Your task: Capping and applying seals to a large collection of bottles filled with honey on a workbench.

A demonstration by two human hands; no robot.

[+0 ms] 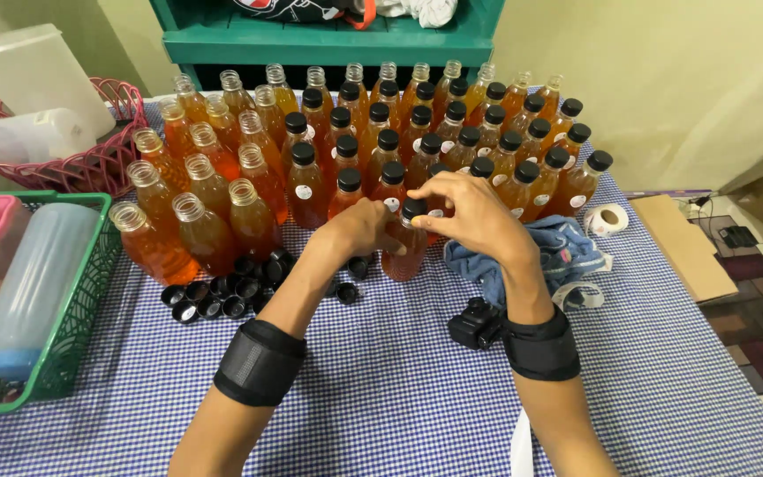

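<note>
- The left hand [359, 228] was closed around the body of a plastic bottle of amber liquid [404, 252], which stood upright on the blue-and-white checked tablecloth [399, 389], just in front of the massed rows of bottles.
- The right hand [470, 212] arched over the bottle's top, fingertips pinching its black cap [413, 208]; whether the cap was fully seated could not be told from this angle.
- Both forearms bore black wrist bands [259, 361].
- Capped bottles [452, 132] filled the middle and right of the rows; uncapped bottles [205, 190] stood at the left.
- Loose black caps [222, 296] lay scattered on the cloth, just left of the held bottle.
- A blue cloth [558, 252] lay beside the right wrist, with a roll of labels [609, 218] beyond it.
- A green basket [72, 336] and a pink basket [90, 163] occupied the table's left edge.
</note>
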